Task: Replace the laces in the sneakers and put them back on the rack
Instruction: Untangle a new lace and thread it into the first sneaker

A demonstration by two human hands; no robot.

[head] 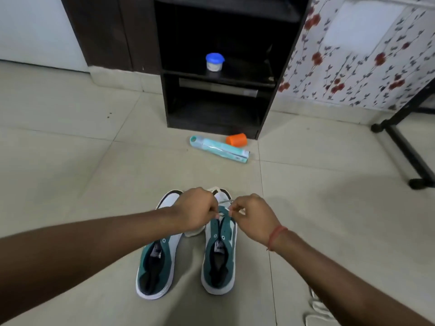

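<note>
Both hands meet low over the front of the right-hand teal-and-white fabric sneaker (220,252), which stands on the pale tiled floor (70,161). The left hand (195,211) and the right hand (253,218) each have fingers curled, pinching an end of the thin white lace (224,202) just above the front eyelets. Directly under the left wrist sits the matching left sneaker (156,262), unlaced, touching nothing but floor. Well beyond the pinch stands the dark wooden shoe rack (164,97), with a small blue-lidded white tub (214,62) on its shelf. Between rack and hands lie a teal tube-shaped pack (219,149) and an orange plastic cap (236,139). Near the right elbow lies another white lace (316,307).
</note>
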